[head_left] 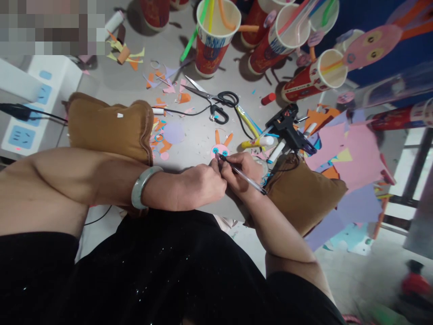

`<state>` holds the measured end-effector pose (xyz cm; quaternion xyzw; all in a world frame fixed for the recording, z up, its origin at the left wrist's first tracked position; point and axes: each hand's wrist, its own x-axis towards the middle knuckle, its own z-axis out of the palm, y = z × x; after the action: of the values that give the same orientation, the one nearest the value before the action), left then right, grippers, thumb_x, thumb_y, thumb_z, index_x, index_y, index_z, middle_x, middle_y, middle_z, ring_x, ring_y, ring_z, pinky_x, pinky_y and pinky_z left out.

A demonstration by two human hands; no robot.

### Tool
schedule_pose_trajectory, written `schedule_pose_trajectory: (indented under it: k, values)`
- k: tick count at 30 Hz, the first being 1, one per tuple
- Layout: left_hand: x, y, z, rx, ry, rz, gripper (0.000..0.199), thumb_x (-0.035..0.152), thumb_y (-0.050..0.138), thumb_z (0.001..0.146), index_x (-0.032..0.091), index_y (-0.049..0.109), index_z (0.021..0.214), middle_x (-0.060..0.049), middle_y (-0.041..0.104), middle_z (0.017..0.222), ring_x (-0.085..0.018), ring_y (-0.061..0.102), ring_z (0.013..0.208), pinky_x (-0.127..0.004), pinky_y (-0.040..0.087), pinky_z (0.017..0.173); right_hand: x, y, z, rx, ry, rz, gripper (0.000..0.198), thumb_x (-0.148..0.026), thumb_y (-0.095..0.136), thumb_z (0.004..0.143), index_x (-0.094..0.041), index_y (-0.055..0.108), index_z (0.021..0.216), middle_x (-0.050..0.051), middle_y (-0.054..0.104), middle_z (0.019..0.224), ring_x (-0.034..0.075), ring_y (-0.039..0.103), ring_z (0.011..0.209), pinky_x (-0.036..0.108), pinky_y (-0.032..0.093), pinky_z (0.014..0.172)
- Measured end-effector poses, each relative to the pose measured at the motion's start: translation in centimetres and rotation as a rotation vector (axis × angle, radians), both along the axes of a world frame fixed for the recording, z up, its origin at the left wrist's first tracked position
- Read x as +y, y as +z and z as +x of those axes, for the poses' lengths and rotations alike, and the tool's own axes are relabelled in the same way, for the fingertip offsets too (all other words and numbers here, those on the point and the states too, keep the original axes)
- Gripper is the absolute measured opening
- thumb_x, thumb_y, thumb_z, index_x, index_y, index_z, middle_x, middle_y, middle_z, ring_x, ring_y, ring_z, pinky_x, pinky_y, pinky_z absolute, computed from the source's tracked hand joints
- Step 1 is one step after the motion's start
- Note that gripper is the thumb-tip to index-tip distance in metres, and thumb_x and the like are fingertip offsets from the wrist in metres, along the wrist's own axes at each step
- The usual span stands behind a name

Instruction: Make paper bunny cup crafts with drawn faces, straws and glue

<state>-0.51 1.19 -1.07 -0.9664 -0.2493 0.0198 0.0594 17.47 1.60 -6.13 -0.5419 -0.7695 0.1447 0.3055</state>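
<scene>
My right hand (246, 174) is closed around a clear-barrelled pen (248, 179) with black ends, slanting up to the left. Against it, my left hand (201, 187) is closed, its fingertips pinched near the pen's tip; what they hold is hidden. Just beyond both hands a small pink paper rabbit face (221, 148) with blue eyes and orange ears lies on the grey table (189, 155). Its lower part is covered by my fingers and the pen.
Black-handled scissors (216, 101) lie ahead, near paper scraps (164, 144). Red paper cups (213, 54) with straws stand at the back. A black glue gun (287, 128) rests right; brown cushions (108, 126) and a power strip (37, 101) flank the work. Coloured paper (355, 155) lies far right.
</scene>
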Motion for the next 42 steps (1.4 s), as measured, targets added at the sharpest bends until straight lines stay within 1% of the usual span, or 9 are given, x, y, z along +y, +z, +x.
schedule_pose_trajectory:
  k: [4, 8, 12, 19, 26, 31, 35, 39, 42]
  values:
    - [0.0, 0.0, -0.1, -0.002, -0.015, 0.011, 0.039, 0.005, 0.057, 0.087, -0.001, 0.075, 0.121, -0.031, 0.077, 0.109, -0.018, 0.065, 0.049, -0.028, 0.044, 0.046, -0.2, -0.1, -0.1, 0.011, -0.031, -0.036, 0.015, -0.041, 0.06, 0.091, -0.027, 0.058, 0.087, -0.001, 0.074, 0.075, 0.017, 0.068, 0.06, 0.03, 0.052, 0.055]
    - [0.0, 0.2, -0.1, 0.011, -0.018, 0.019, 0.04, 0.006, 0.056, 0.088, 0.0, 0.075, 0.123, -0.031, 0.077, 0.111, -0.02, 0.067, 0.05, -0.029, 0.044, 0.045, -0.4, -0.1, -0.2, 0.037, -0.031, -0.039, 0.011, -0.035, 0.061, 0.09, -0.026, 0.057, 0.088, -0.001, 0.073, 0.076, 0.016, 0.067, 0.059, 0.029, 0.052, 0.055]
    - [0.1, 0.4, 0.0, 0.038, -0.027, -0.001, 0.042, 0.005, 0.053, 0.088, 0.001, 0.074, 0.125, -0.031, 0.076, 0.114, -0.02, 0.066, 0.048, -0.029, 0.044, 0.044, -0.3, -0.1, -0.3, 0.042, -0.046, -0.04, 0.012, -0.037, 0.061, 0.09, -0.025, 0.057, 0.088, -0.001, 0.073, 0.074, 0.016, 0.067, 0.058, 0.029, 0.051, 0.054]
    - [0.1, 0.2, 0.1, 0.017, -0.009, -0.013, 0.041, 0.004, 0.054, 0.088, -0.001, 0.075, 0.123, -0.032, 0.076, 0.113, -0.018, 0.064, 0.047, -0.029, 0.045, 0.046, -0.3, -0.1, -0.3, 0.066, -0.032, 0.005, 0.009, -0.032, 0.063, 0.089, -0.026, 0.057, 0.088, -0.003, 0.071, 0.072, 0.014, 0.066, 0.057, 0.027, 0.05, 0.052]
    - [0.2, 0.4, 0.0, 0.027, -0.012, -0.028, 0.044, 0.002, 0.054, 0.087, 0.0, 0.073, 0.126, -0.031, 0.076, 0.113, -0.022, 0.071, 0.058, -0.028, 0.045, 0.047, -0.1, 0.1, -0.1, 0.033, 0.011, 0.014, 0.01, -0.035, 0.062, 0.091, -0.027, 0.058, 0.088, -0.003, 0.074, 0.075, 0.014, 0.069, 0.059, 0.027, 0.052, 0.055]
    - [0.1, 0.2, -0.1, 0.03, -0.024, 0.01, 0.042, 0.005, 0.053, 0.089, -0.001, 0.074, 0.124, -0.032, 0.076, 0.112, -0.02, 0.066, 0.049, -0.029, 0.044, 0.045, 0.1, -0.6, 0.0, 0.046, 0.0, -0.001, 0.011, -0.036, 0.06, 0.09, -0.027, 0.057, 0.088, -0.002, 0.073, 0.075, 0.015, 0.067, 0.059, 0.028, 0.051, 0.054]
    - [-0.1, -0.1, -0.2, -0.001, -0.021, 0.004, 0.04, 0.005, 0.056, 0.087, 0.0, 0.076, 0.121, -0.031, 0.077, 0.112, -0.018, 0.064, 0.048, -0.028, 0.043, 0.047, 0.0, -1.5, 0.2, 0.077, -0.014, -0.013, 0.013, -0.039, 0.06, 0.089, -0.027, 0.056, 0.088, -0.002, 0.071, 0.071, 0.015, 0.063, 0.055, 0.029, 0.048, 0.051]
    - [-0.4, -0.6, -0.2, -0.044, -0.004, 0.023, 0.04, 0.004, 0.054, 0.086, 0.0, 0.076, 0.119, -0.03, 0.077, 0.111, -0.017, 0.063, 0.048, -0.029, 0.043, 0.047, -0.1, -1.5, 0.1, 0.074, -0.036, -0.055, 0.014, -0.039, 0.061, 0.089, -0.026, 0.057, 0.086, -0.002, 0.071, 0.072, 0.015, 0.063, 0.055, 0.029, 0.048, 0.051]
    - [-0.2, -0.4, -0.2, -0.039, -0.002, -0.003, 0.041, 0.003, 0.054, 0.086, 0.0, 0.075, 0.121, -0.031, 0.077, 0.113, -0.019, 0.066, 0.052, -0.029, 0.043, 0.047, 0.2, -1.2, -0.1, 0.091, -0.024, -0.017, 0.01, -0.034, 0.064, 0.089, -0.026, 0.058, 0.086, -0.003, 0.071, 0.072, 0.014, 0.064, 0.056, 0.028, 0.05, 0.052]
